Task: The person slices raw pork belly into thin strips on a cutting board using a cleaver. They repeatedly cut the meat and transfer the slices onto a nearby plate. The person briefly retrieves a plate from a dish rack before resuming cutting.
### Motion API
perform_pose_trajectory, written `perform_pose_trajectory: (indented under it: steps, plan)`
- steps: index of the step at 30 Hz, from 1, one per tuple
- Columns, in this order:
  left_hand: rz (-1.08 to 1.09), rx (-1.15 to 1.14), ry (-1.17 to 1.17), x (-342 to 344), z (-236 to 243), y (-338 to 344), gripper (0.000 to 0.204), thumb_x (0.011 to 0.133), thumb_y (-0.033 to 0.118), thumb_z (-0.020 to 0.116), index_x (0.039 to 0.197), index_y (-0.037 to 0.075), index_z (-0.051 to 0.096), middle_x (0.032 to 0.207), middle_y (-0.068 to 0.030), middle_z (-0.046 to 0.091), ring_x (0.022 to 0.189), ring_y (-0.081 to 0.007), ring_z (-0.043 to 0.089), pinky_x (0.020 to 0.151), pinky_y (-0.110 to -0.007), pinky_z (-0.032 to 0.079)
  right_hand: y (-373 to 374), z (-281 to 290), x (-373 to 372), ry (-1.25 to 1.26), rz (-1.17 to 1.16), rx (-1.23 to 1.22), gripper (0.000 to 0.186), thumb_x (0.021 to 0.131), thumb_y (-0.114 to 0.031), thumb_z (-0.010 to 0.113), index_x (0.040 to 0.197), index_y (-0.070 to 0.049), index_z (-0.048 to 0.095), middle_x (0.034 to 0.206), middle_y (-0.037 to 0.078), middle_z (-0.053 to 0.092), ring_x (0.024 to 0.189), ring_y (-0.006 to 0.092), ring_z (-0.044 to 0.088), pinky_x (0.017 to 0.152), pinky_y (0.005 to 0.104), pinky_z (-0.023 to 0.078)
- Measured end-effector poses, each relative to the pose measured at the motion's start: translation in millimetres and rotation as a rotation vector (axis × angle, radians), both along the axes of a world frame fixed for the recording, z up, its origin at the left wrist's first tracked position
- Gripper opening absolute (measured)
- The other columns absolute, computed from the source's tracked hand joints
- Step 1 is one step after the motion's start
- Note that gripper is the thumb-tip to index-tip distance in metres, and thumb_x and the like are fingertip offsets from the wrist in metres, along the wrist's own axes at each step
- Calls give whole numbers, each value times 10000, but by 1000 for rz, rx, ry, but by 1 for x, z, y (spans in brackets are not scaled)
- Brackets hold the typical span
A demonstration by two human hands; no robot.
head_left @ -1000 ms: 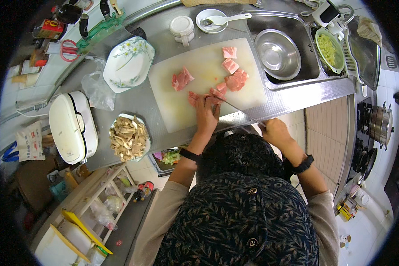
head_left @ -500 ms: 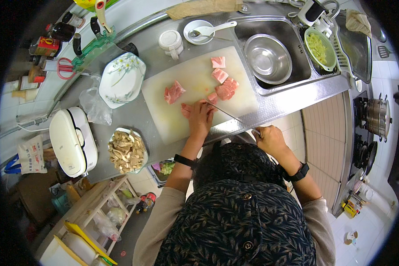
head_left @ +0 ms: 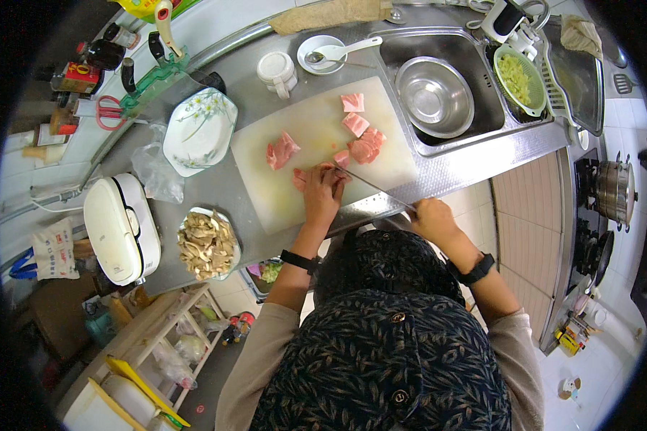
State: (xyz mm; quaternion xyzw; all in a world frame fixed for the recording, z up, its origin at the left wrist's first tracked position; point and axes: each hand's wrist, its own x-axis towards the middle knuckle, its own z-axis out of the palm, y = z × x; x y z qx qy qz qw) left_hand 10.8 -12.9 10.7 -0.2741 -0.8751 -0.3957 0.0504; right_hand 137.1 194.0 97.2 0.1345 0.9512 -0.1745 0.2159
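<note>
My left hand [head_left: 323,194] is closed over raw pink meat [head_left: 299,178] on the white cutting board [head_left: 266,201], fingertips bent onto it. My right hand [head_left: 433,220] grips the handle of a long knife [head_left: 374,185]; its blade runs up-left into the meat beside my left fingers. Other chunks of meat lie on the board: a larger piece [head_left: 281,149] at left, and several [head_left: 366,147] toward the right, some with pale fat.
Mushrooms [head_left: 207,244], a floral plate [head_left: 198,133], white appliance [head_left: 118,226] and plastic bag [head_left: 154,169] sit left. A lidded mug [head_left: 277,68] and spoon bowl [head_left: 305,54] are behind; a sink with steel bowl [head_left: 433,97] and green colander [head_left: 517,79] sit right.
The view has shifted, so the counter sits slightly lower and farther left than a second ago. My hands stay on the meat and knife, with only slight movement of the right hand.
</note>
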Motion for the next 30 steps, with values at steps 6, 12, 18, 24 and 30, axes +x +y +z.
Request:
perform_pose_trajectory:
  steps: [6,12,18,24,30]
  plan:
    - [-60,-6,-55,-11,1,-2,157,729,102,656,858,51,581,983,-85,540,950,-287,522,827,-411,414,33,49,29,-197,-188,-104,258,744,-230,631,670,17,628,640,244,576,636,392,593,613,442,482]
    - [75,23,57,-17,-1,1,108,775,149,618,848,85,571,988,-90,562,962,-286,533,810,-436,392,10,56,20,1,-209,-249,238,781,-203,623,680,13,625,641,247,565,623,409,576,580,451,466]
    - [82,544,-691,-28,-18,13,128,727,55,631,846,29,590,892,-114,588,825,-290,566,712,-392,446,-19,31,-9,151,-221,-226,196,780,-170,594,726,16,628,678,242,590,664,416,588,610,477,478]
    - [26,59,-121,-26,-19,10,140,730,76,637,852,12,609,909,-137,603,809,-291,589,728,-361,473,-31,23,-20,87,-209,-162,212,792,-196,581,724,-5,643,671,242,596,662,415,598,633,475,495]
    - [39,-55,-72,-29,-14,14,154,726,125,646,852,38,634,927,-120,601,877,-307,565,778,-412,448,-35,29,-27,88,-170,-106,245,790,-198,585,704,27,630,670,256,597,657,421,605,641,475,503]
